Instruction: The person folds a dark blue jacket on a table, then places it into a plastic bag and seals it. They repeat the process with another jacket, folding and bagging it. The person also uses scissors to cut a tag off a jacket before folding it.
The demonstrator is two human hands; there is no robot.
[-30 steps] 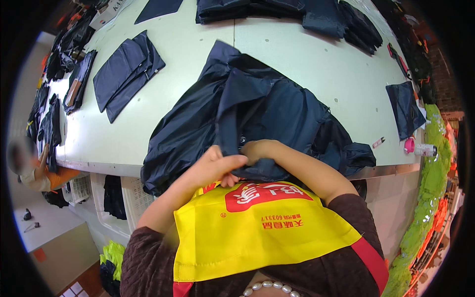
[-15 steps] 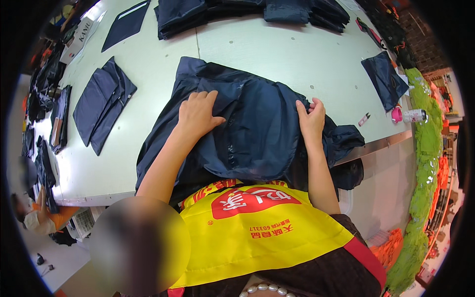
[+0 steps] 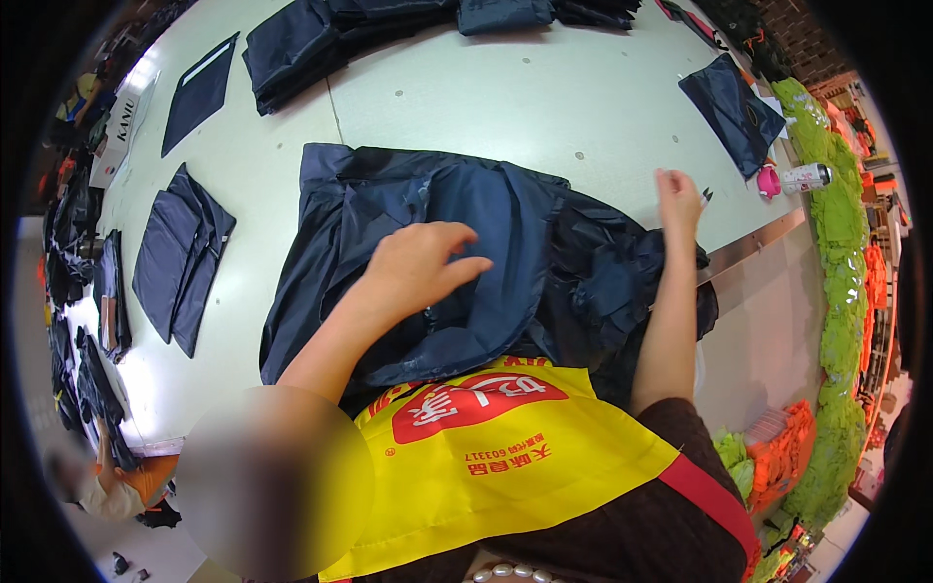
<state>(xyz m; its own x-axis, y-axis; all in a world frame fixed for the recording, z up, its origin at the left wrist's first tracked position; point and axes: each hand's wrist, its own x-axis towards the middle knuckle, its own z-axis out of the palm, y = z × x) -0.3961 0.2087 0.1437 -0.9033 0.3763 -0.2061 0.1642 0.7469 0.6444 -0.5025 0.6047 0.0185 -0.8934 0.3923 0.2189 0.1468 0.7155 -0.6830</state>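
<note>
At far left, we see a co-worker (image 3: 107,494) beside the tabletop (image 3: 457,112). Next comes a folded dark piece (image 3: 180,255) lying by itself, with a dark stack (image 3: 292,60) along the far edge. In front of us, at the near edge, a dark blue garment (image 3: 515,267) lies loosely spread, its right end bunched. Our left hand (image 3: 416,270) is over its middle, thumb and fingers wide apart, holding nothing we can see; we cannot tell how firmly it touches. Our right hand (image 3: 680,206) has just left the garment's right edge and is now beyond it, at a pen (image 3: 708,196). Its fingers are narrow, close together; we cannot tell whether they grip the pen. That seems to leave the garment to our left hand alone. Further right are a dark pouch (image 3: 734,112), a can (image 3: 807,177) and a green heap (image 3: 826,321).
</note>
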